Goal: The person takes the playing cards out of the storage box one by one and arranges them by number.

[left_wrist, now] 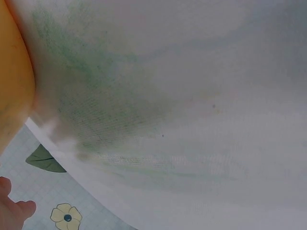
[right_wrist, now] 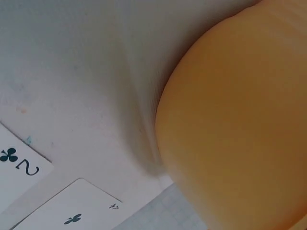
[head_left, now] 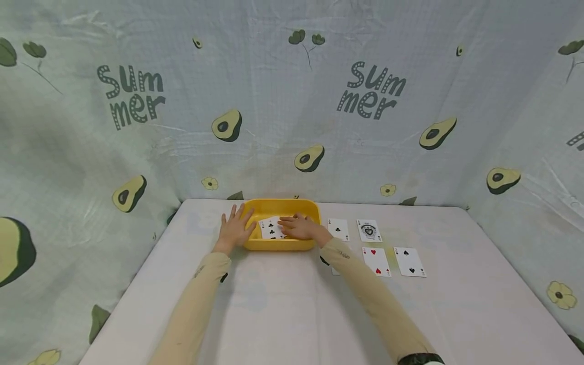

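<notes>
The left hand [head_left: 234,232], fingers spread wide, rests at the left rim of a yellow rounded-rectangular tray [head_left: 279,245] on the white-covered counter [head_left: 274,309]. Inside, the right hand [head_left: 301,227] touches white rectangular playing cards [head_left: 269,229]; whether it pinches one, I cannot tell.

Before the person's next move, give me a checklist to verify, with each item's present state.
1. Left hand at the left side of the yellow tray: ok.
2. Right hand at the cards in the tray: ok.
3. Right hand gripping just one card: cannot tell; its fingertips are unclear.
4. Two of hearts and two of spades face up, apart: ok.
5. Two of clubs fully visible: not ok; the right wrist view cuts it off.
</notes>
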Tool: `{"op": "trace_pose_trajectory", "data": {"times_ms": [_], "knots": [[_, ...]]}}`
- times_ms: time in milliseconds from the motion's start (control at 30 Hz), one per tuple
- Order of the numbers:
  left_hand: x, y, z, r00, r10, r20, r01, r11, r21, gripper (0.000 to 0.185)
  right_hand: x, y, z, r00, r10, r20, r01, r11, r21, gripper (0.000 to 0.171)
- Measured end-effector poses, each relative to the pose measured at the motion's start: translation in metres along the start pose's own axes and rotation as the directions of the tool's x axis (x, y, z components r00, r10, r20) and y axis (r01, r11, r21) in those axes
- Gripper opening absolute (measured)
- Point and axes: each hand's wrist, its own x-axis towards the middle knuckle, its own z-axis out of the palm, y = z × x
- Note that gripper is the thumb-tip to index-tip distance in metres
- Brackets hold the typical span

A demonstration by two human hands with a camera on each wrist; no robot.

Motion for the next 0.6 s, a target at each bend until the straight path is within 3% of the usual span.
{"op": "trace_pose_trajectory", "data": {"times_ms": [600], "knots": [[-0.0004, 0.0009, -0.0022, 1.000, 0.009, 0.011, -0.009, 0.999, 0.032, 0.053, 0.0101, -0.0039, 0.0059, 0.993, 0.081, 0.089, -0.085, 0.995, 0.045, 0.044]]}}
